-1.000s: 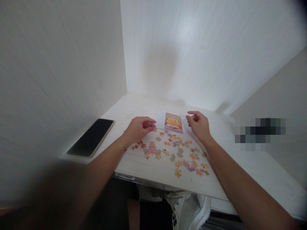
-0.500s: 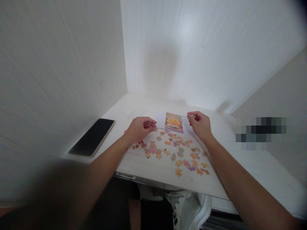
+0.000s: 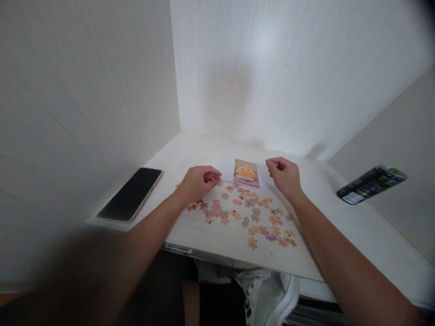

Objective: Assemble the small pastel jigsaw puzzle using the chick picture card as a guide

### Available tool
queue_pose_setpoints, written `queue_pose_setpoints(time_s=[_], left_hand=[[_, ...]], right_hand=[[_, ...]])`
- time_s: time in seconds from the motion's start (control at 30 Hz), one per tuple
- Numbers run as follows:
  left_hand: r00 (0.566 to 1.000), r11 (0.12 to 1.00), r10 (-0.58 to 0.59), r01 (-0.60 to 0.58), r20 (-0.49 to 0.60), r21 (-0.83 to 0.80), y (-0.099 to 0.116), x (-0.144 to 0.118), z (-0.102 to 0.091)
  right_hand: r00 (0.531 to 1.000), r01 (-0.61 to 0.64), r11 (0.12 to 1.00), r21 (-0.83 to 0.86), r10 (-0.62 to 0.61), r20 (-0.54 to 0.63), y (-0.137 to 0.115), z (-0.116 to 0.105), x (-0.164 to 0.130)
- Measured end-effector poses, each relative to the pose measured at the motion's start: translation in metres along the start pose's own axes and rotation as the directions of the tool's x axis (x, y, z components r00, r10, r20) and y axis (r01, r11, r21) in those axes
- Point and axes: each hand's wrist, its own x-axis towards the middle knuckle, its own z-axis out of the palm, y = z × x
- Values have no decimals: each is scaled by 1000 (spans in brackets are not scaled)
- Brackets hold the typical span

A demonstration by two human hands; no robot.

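Loose jigsaw puzzle pieces (image 3: pixel 255 215) in orange, pink, purple and grey lie scattered over the white table. A few appear joined in a small pink-and-grey cluster (image 3: pixel 216 211). My left hand (image 3: pixel 201 181) rests at the left of the pieces, fingers curled, thumb and fingertips closed at a small puzzle piece (image 3: pixel 220 182). Behind the pieces lies a white sheet with a printed picture (image 3: pixel 246 173) of a yellow cartoon figure in a party hat. Just right of that sheet, my right hand (image 3: pixel 282 175) is closed in a pinch; whatever is between its fingertips is too small to make out.
A dark-screened phone (image 3: pixel 131 194) lies on the table's left side. To the right a black and green can-shaped container (image 3: pixel 370 184) stands near the side wall. White panels (image 3: pixel 238 68) enclose the table at the back and sides. A white bag (image 3: pixel 268 294) shows below the front edge.
Both hands stay almost in place; my right hand has shifted very slightly to the right. The container at right, blurred out before, now shows clearly. The pieces look unmoved.
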Motion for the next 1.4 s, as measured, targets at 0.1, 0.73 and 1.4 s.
queue_pose_setpoints(time_s=[0.1,0.73,1.4], left_hand=[[1000,1000,10,-10,6,7,0,0,0],[1000,1000,6,-7,24,22,-3,1,0],[987,990,97,-109,130,87,86,-11,-44]], right_hand=[[1000,1,1000,-5,-1,0,0,0,0],[1000,23,999,-39,-22,11,2,0,1],[997,48,999,-19,-47,62,-8,4,-4]])
